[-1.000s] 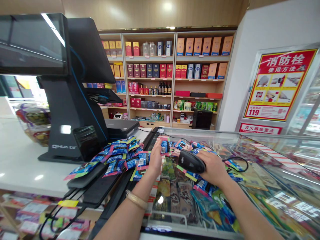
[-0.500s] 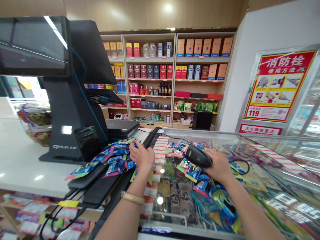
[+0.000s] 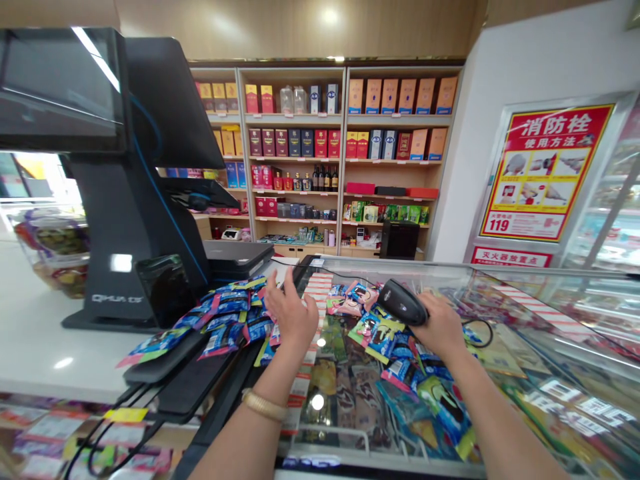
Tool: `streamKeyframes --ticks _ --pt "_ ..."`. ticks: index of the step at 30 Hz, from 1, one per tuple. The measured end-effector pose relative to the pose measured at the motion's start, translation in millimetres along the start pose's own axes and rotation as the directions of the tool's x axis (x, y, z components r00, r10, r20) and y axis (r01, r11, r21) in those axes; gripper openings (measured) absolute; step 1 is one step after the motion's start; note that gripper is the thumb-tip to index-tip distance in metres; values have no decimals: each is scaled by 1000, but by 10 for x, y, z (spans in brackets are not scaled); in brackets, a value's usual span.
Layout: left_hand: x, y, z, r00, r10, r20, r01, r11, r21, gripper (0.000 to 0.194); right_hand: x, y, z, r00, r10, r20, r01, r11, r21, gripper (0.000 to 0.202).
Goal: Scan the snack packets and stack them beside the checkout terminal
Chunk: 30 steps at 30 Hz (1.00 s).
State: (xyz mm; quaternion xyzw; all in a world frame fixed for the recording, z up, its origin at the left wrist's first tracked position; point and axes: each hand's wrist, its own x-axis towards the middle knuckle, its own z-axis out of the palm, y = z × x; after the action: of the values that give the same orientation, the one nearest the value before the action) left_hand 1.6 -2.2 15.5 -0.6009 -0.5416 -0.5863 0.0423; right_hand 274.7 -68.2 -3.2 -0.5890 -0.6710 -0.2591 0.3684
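My right hand (image 3: 440, 330) is wrapped round a black barcode scanner (image 3: 401, 302), held over the glass-topped case. Under and around it lie several blue, green and pink snack packets (image 3: 377, 335) on the glass. My left hand (image 3: 293, 310), a gold-coloured bracelet on its wrist, hovers with fingers spread and nothing in them. Just left of that hand, a heap of similar blue and pink packets (image 3: 227, 323) covers part of two dark flat devices (image 3: 195, 387) at the counter's edge.
A black cash-register terminal (image 3: 140, 220) rises from the white counter (image 3: 30, 340) on the left. Beside it stand clear food tubs (image 3: 60, 257). The scanner's cable (image 3: 483, 333) loops over the glass case (image 3: 350, 430). Behind are shelves of boxes (image 3: 345, 160) and a red wall sign (image 3: 547, 173).
My left hand has come away from the packet heap slightly to the right, and its fingers have spread. The scanner stays in my right hand over the packets. The view has shifted a little.
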Motion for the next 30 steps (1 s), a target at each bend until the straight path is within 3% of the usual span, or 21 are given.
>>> streamKeyframes --ticks 2,3,4,7,10,12,14,19,24,27,30 --pt "-92 42 41 978 130 164 -95 974 -207 60 0 2 2 1000 -1 -6 1 1000 7 19" --pt "-152 69 63 940 214 265 -130 944 -303 59 1 3 4 1000 1 -8 -1 1000 8 19" --pt "-220 100 83 880 304 365 -157 912 -380 59 2 5 4 1000 3 -10 -3 1000 9 19" --pt "-432 205 128 633 525 569 -258 836 -483 67 4 19 4 1000 16 -27 -16 1000 9 20" --pt "-595 295 153 438 637 635 -376 771 -514 64 5 41 2 999 32 -36 -32 999 9 19" --pt "-663 328 165 367 669 646 -440 737 -513 54 5 51 0 999 44 -30 -43 999 9 18" --pt "-702 337 176 340 674 656 -476 725 -498 45 8 52 -4 998 51 -26 -51 999 8 17" --pt "-733 288 200 366 628 686 -444 766 -464 38 21 31 -20 999 46 -30 -46 999 -20 16" --pt "-758 273 232 439 598 670 -313 801 -510 36 8 51 4 999 37 -34 -38 999 -27 18" --pt "-749 283 272 541 536 648 -163 823 -545 33 -6 71 22 998 43 -44 -43 999 -15 20" --pt "-668 271 323 715 395 577 13 818 -575 27 -6 74 18 997 49 -53 -49 999 13 20"
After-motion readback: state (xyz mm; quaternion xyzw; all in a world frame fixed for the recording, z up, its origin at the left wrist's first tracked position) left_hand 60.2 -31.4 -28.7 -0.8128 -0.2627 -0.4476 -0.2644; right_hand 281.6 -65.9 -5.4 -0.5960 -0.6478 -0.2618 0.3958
